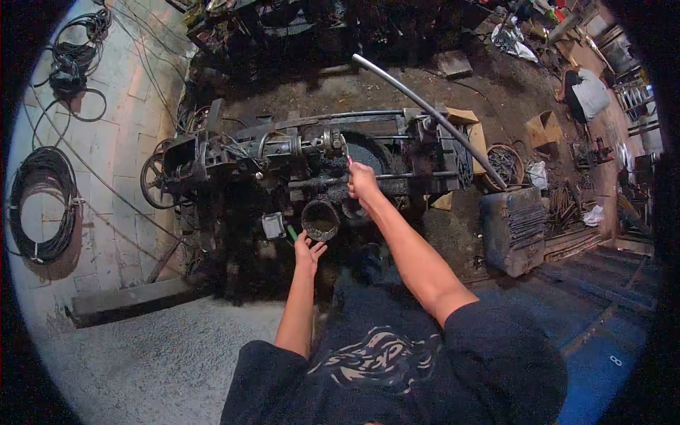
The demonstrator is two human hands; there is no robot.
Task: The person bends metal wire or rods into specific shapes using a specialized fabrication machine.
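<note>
My right hand [363, 181] is stretched out over a dark, greasy machine [283, 152] and is closed on a thin tool [346, 149] whose tip meets the chuck end of the machine. My left hand [307, 249] sits lower, fingers apart, beside a round dirty can [321, 219] and touching a small green object [292, 233]. A long bent metal pipe [432, 117] rises diagonally from the machine's right side.
A grey metal box [513, 227] stands to the right, with a basket of scrap [503, 164] behind it. Coiled black cables [42, 205] lie on the pale paving at left. A handwheel [154, 180] sticks out at the machine's left end. Blue steps [595, 283] lie at right.
</note>
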